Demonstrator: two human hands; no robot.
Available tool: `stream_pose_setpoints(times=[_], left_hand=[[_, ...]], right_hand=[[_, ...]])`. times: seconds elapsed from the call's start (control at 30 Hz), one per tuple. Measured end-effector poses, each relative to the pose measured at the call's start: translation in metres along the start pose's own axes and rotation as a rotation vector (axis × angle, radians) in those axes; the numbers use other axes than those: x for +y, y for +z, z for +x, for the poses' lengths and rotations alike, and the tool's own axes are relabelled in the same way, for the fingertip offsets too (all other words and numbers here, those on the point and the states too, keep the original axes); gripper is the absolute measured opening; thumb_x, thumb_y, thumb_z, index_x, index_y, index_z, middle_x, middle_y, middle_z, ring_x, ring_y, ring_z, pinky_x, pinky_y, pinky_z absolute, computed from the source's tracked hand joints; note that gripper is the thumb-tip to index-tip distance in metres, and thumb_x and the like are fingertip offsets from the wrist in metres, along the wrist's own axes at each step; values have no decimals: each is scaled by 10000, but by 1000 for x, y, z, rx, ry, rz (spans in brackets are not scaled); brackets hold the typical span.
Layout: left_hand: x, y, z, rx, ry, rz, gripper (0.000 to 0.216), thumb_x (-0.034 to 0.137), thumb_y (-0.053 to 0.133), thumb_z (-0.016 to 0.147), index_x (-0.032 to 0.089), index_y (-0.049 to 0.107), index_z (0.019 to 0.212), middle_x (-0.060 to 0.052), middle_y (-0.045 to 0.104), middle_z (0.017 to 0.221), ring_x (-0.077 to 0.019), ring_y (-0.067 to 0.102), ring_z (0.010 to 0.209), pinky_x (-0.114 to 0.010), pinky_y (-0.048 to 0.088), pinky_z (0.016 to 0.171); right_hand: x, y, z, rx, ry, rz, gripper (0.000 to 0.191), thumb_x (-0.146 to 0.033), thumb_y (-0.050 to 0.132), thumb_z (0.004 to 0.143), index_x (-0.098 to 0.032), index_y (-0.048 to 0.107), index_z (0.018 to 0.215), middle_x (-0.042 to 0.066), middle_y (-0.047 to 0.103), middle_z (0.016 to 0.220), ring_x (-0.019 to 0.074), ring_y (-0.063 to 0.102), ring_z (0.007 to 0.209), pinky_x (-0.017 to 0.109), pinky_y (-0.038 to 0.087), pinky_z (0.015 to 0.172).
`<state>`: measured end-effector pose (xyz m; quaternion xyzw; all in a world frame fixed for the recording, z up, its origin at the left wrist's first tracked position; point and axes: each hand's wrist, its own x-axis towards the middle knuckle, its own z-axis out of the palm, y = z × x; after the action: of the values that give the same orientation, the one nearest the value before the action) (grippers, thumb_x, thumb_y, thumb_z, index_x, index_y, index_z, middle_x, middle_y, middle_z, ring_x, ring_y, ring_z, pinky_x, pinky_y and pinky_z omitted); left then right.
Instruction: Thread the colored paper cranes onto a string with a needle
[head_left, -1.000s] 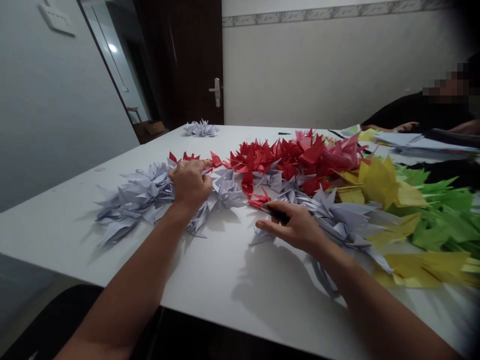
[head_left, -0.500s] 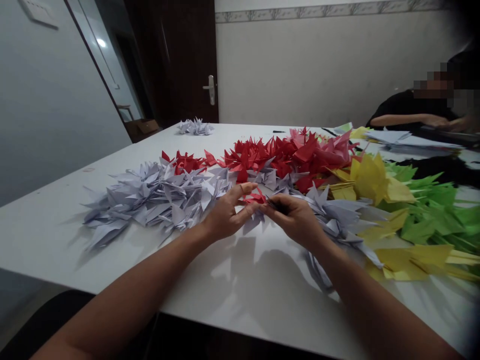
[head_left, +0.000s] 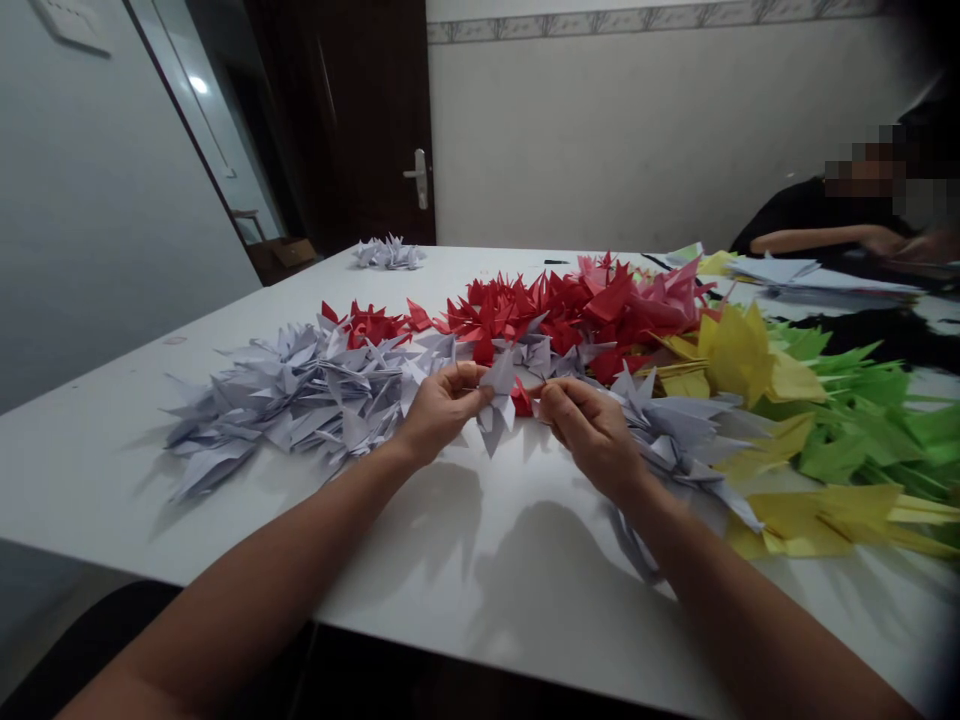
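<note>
My left hand (head_left: 442,410) pinches a pale lilac origami crane (head_left: 496,395) that stands up between my hands. My right hand (head_left: 592,430) is a short way to its right, fingers closed on a thin dark tool that they mostly hide. Right behind the pale crane sits a small red paper crane (head_left: 522,400). A large heap of pale lilac paper cranes (head_left: 315,395) spreads left of my left hand, and more of them (head_left: 675,435) lie under and beyond my right wrist. Red paper cranes (head_left: 555,315) are massed just past my hands.
Yellow paper cranes (head_left: 739,355) and green ones (head_left: 855,430) lie at the right of the white table (head_left: 420,620). A co-worker's hands (head_left: 907,245) are at the far right, near stacked paper sheets (head_left: 817,280). A small crane bunch (head_left: 388,254) sits at the far end.
My hands have drawn slightly apart. The pale lilac crane now shows upright between them, in my left hand's pinch, where the small red crane was the main thing before. My left hand came in from the pile.
</note>
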<state>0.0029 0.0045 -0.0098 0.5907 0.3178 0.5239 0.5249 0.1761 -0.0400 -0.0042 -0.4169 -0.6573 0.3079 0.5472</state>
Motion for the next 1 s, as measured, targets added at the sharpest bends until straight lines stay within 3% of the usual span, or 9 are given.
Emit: stream_pose_setpoints(times=[0.1, 0.2, 0.3, 0.43, 0.7, 1.0], left_hand=[[-3, -5, 3, 53, 5, 41, 267, 335, 734, 671, 136, 624, 811, 9, 601, 699, -78, 522, 585, -189, 409, 544], [-4, -5, 2, 6, 54, 109, 229, 334, 706, 702, 141, 641, 806, -2, 622, 726, -92, 541, 625, -199, 421, 583], [-3, -3, -1, -41, 88, 187, 208, 327, 673, 731, 141, 653, 822, -21, 635, 776, -113, 555, 685, -220, 433, 639], [-2, -2, -3, -32, 103, 242, 184, 317, 651, 743, 138, 635, 786, -14, 613, 752, -113, 539, 677, -223, 424, 632], [1, -1, -3, -5, 93, 320, 186, 325, 633, 741, 141, 610, 729, 8, 569, 685, -103, 499, 621, -214, 395, 573], [-5, -4, -3, -25, 80, 379, 180, 326, 618, 762, 147, 631, 756, 9, 573, 685, -104, 488, 612, -207, 380, 548]], right_hand=[[-2, 3, -3, -5, -54, -62, 277, -405, 503, 843, -171, 643, 890, 24, 639, 750, 129, 565, 640, 237, 427, 562], [0, 5, -4, -17, -133, -242, 259, -343, 535, 834, -169, 645, 991, 71, 689, 914, 180, 627, 805, 280, 469, 687], [6, 4, -3, -67, -246, -462, 222, -299, 511, 856, -177, 649, 980, 82, 692, 931, 199, 636, 851, 302, 471, 739], [9, 2, -3, -124, -319, -637, 216, -284, 489, 876, -175, 650, 971, 82, 688, 894, 200, 638, 807, 295, 473, 712], [2, 4, -6, -242, -274, -881, 225, -261, 515, 873, -151, 655, 1011, 91, 687, 913, 218, 640, 820, 292, 462, 696], [4, 7, -9, -249, -303, -1038, 193, -271, 537, 869, -192, 658, 996, 53, 682, 860, 192, 634, 725, 266, 401, 595]])
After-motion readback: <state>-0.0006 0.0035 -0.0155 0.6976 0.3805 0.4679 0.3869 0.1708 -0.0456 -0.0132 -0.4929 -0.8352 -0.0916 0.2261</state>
